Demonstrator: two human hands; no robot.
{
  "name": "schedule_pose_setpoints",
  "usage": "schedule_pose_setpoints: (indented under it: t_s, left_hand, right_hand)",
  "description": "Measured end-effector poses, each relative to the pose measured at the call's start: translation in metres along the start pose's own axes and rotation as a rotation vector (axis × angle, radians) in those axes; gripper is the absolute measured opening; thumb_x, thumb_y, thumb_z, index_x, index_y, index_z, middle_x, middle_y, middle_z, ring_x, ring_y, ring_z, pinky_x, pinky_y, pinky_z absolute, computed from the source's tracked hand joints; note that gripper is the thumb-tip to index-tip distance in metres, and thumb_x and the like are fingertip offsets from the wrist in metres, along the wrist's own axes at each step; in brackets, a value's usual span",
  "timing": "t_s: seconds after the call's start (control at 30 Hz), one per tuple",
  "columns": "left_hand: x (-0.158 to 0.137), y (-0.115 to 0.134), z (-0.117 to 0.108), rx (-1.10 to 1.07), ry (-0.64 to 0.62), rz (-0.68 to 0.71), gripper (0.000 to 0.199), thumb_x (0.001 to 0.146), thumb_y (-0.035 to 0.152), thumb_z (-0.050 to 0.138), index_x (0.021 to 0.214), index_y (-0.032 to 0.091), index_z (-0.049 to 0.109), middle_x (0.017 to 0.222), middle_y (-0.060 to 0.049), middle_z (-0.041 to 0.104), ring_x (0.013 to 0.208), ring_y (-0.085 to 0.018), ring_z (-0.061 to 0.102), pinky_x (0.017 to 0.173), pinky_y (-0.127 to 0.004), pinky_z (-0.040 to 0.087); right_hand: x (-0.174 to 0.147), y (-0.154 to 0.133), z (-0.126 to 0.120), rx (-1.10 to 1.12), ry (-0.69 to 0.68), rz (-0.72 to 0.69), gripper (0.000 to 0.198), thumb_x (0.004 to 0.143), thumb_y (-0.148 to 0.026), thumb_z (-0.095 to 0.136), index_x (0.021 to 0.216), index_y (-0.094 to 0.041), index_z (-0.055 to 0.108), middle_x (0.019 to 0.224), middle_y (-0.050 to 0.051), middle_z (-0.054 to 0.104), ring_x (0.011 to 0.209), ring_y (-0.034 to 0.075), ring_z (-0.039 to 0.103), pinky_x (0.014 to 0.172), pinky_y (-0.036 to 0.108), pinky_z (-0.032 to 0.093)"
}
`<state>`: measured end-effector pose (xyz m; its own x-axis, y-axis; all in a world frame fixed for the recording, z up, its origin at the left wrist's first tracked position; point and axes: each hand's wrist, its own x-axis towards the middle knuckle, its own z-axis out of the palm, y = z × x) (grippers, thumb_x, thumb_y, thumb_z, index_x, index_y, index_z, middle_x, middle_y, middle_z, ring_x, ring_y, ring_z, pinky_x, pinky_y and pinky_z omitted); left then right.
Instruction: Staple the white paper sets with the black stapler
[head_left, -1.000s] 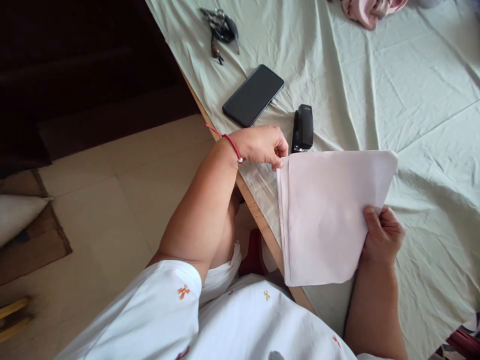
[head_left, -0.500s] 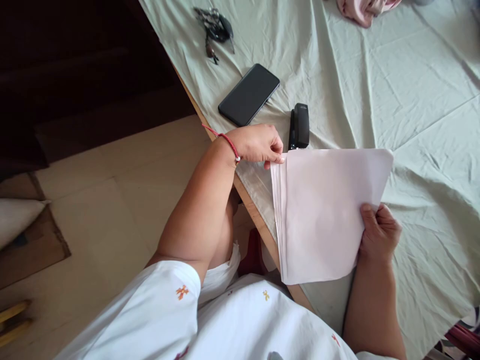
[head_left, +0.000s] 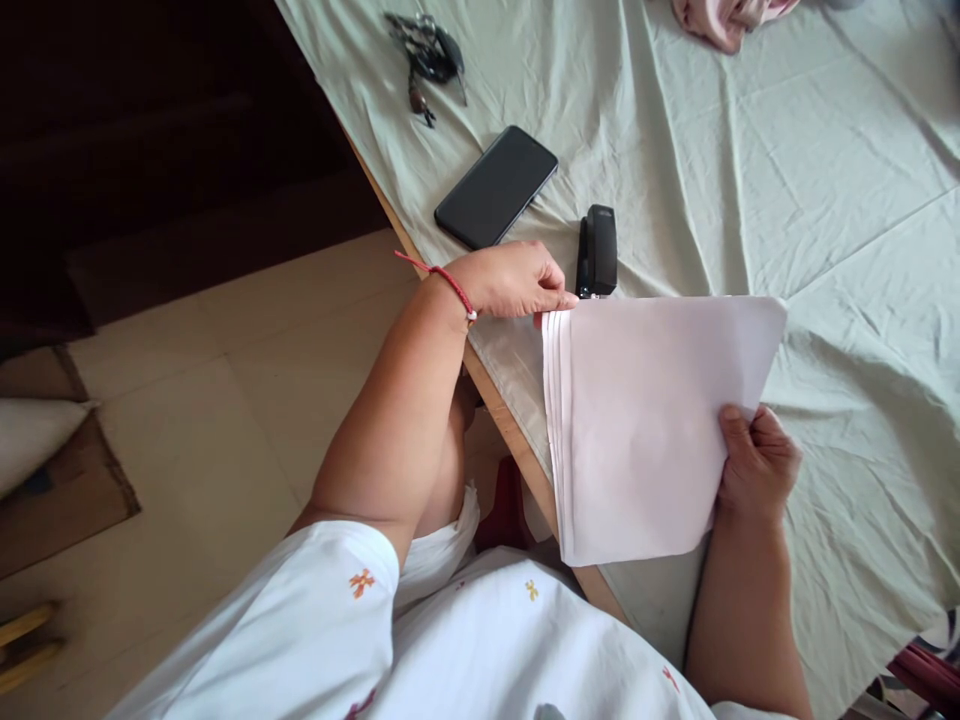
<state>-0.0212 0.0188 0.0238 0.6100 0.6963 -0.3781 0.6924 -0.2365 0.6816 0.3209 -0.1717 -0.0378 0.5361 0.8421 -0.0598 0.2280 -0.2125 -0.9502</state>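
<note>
A stack of white paper sheets (head_left: 645,430) is held over the table's near edge, its left edges fanned in narrow steps. My left hand (head_left: 517,281), with a red thread at the wrist, pinches the top left corner between thumb and fingers. On the right side, my right hand (head_left: 759,462) grips the stack, thumb on top and the other fingers partly hidden beneath. Just beyond the paper's upper edge lies a black stapler (head_left: 599,250), close to my left fingertips. A black phone (head_left: 496,187) rests behind my left hand.
A bunch of keys (head_left: 429,60) lies near the table's far left edge. Pink cloth (head_left: 735,20) is at the top. The wrinkled pale green tablecloth (head_left: 847,200) covers the table. Left of its wooden edge (head_left: 517,440) is the tiled floor (head_left: 217,400).
My left thumb and fingers have shifted slightly right and up along the paper's top left corner. The right hand keeps its grip, and the stack has barely moved.
</note>
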Motion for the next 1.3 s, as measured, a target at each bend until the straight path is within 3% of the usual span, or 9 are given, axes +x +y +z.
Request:
schedule_pose_setpoints:
  t_s: [0.17, 0.47, 0.63, 0.83, 1.03, 1.3]
  left_hand:
    - [0.002, 0.000, 0.001, 0.004, -0.041, 0.061, 0.030, 0.080, 0.035, 0.066, 0.098, 0.014, 0.079, 0.085, -0.002, 0.073, 0.081, -0.016, 0.062, 0.074, -0.026, 0.039]
    - [0.004, -0.004, 0.001, 0.033, -0.003, 0.061, 0.019, 0.079, 0.028, 0.064, 0.085, 0.015, 0.076, 0.075, -0.001, 0.070, 0.071, -0.013, 0.059, 0.070, -0.025, 0.039]
    - [0.003, 0.002, 0.002, -0.007, 0.002, 0.021, 0.036, 0.091, 0.041, 0.055, 0.096, 0.014, 0.078, 0.076, -0.003, 0.070, 0.070, -0.015, 0.059, 0.070, -0.027, 0.039]
    - [0.007, 0.011, 0.009, -0.063, -0.032, 0.163, 0.047, 0.092, 0.052, 0.054, 0.115, 0.017, 0.075, 0.103, -0.003, 0.075, 0.093, -0.016, 0.063, 0.080, -0.023, 0.041]
    - [0.015, 0.018, 0.018, -0.137, -0.037, 0.222, 0.048, 0.090, 0.055, 0.056, 0.109, 0.015, 0.076, 0.101, -0.003, 0.075, 0.094, -0.017, 0.065, 0.079, -0.023, 0.043]
    - [0.022, 0.036, 0.022, -0.085, -0.175, 0.193, 0.033, 0.083, 0.049, 0.067, 0.085, 0.017, 0.075, 0.080, -0.003, 0.073, 0.070, -0.016, 0.061, 0.064, -0.028, 0.040]
  right_hand:
    - [0.000, 0.002, -0.002, -0.025, -0.021, 0.000, 0.033, 0.080, -0.046, 0.086, 0.077, -0.017, 0.069, 0.067, -0.006, 0.059, 0.059, 0.008, 0.043, 0.054, 0.023, 0.035]
    - [0.000, 0.001, -0.001, 0.002, -0.009, 0.012, 0.037, 0.076, -0.049, 0.087, 0.076, -0.017, 0.068, 0.068, -0.005, 0.061, 0.059, 0.009, 0.046, 0.056, 0.024, 0.037]
    - [0.000, 0.000, -0.002, 0.050, -0.025, 0.032, 0.033, 0.076, -0.046, 0.088, 0.079, -0.018, 0.072, 0.072, -0.003, 0.066, 0.060, 0.010, 0.050, 0.058, 0.025, 0.041]
    - [-0.002, -0.004, -0.001, 0.082, -0.018, 0.063, 0.034, 0.070, -0.047, 0.091, 0.080, -0.019, 0.075, 0.074, -0.001, 0.070, 0.060, 0.010, 0.053, 0.057, 0.025, 0.046]
    - [-0.004, -0.005, 0.000, 0.107, -0.038, 0.081, 0.034, 0.069, -0.047, 0.093, 0.083, -0.020, 0.077, 0.080, 0.000, 0.073, 0.062, 0.011, 0.057, 0.057, 0.025, 0.049]
    - [-0.006, -0.010, 0.000, 0.139, -0.039, 0.115, 0.034, 0.066, -0.045, 0.095, 0.085, -0.021, 0.080, 0.081, 0.001, 0.074, 0.061, 0.011, 0.059, 0.055, 0.025, 0.050]
